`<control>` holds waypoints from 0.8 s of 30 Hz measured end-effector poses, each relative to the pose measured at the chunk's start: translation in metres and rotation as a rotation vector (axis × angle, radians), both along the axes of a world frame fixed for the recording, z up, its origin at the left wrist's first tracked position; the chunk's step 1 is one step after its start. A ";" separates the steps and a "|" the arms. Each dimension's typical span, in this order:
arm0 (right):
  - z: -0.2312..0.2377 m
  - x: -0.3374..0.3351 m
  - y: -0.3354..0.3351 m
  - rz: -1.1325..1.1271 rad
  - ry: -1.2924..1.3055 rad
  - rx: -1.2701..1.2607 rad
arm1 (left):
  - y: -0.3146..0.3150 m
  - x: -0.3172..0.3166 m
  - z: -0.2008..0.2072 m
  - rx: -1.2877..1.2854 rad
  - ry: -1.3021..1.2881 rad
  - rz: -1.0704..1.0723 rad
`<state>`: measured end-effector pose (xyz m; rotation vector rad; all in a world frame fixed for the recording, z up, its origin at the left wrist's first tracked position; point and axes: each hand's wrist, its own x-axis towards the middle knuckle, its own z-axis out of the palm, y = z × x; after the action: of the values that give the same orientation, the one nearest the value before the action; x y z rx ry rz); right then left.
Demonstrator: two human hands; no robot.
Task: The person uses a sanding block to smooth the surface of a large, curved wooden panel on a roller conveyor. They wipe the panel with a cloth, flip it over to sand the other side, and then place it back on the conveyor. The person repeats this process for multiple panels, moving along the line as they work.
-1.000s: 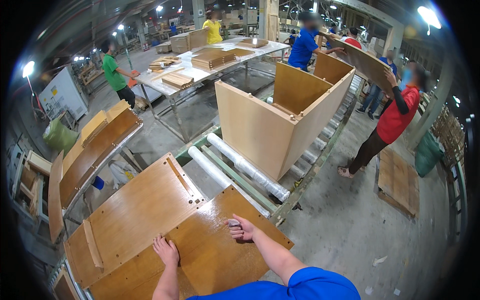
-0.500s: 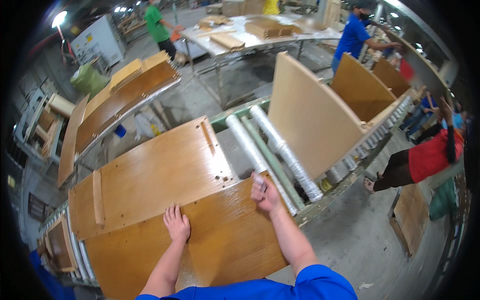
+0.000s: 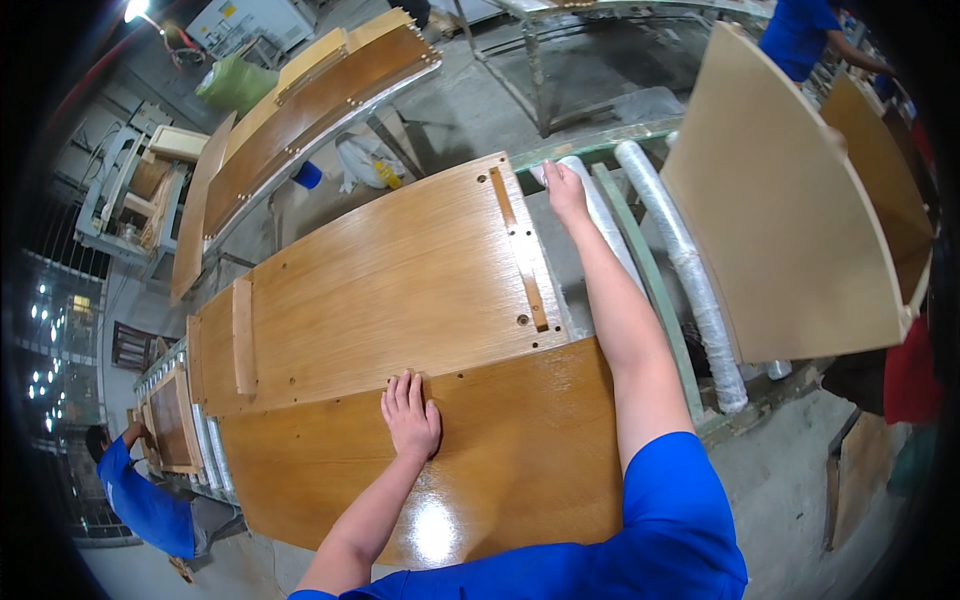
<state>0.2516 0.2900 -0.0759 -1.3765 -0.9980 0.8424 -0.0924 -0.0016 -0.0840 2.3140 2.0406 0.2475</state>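
Observation:
Two brown wooden panels lie side by side on the rollers: a near panel [image 3: 520, 450] with a glossy face, and a far panel [image 3: 380, 290] with small holes and a dark slot strip at its right end. My left hand [image 3: 411, 418] rests flat on the near panel close to the seam, fingers stretched out. My right hand [image 3: 566, 192] is closed at the far right corner of the far panel. A small whitish piece [image 3: 539, 174] shows at its fingertips; its kind is too small to make out. A wooden batten [image 3: 243, 335] stands across the far panel's left part.
Film-wrapped rollers [image 3: 672, 240] and a green frame bar [image 3: 650, 290] lie to the right, beside a tall upright pale panel [image 3: 770, 210]. A table with stacked boards [image 3: 320, 110] stands at the far left. One co-worker [image 3: 150, 500] bends at the lower left, another [image 3: 795, 40] stands at the upper right.
My right hand has moved away from me, from the seam's right end to the far panel's far right corner. My left hand stays flat by the seam. The view has shifted.

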 end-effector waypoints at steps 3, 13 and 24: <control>-0.006 -0.014 0.036 0.018 -0.252 -0.051 | 0.001 -0.002 0.000 -0.017 -0.003 0.005; -0.001 -0.025 0.086 0.061 -0.778 -0.197 | 0.003 -0.005 0.001 -0.051 -0.021 0.002; -0.003 -0.041 0.094 0.055 -0.962 -0.250 | 0.003 -0.007 0.002 -0.065 -0.022 0.011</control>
<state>0.2104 0.3838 -0.0787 -2.0389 -1.6925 0.3066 -0.0993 0.0014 -0.0818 2.2535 2.0202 0.2025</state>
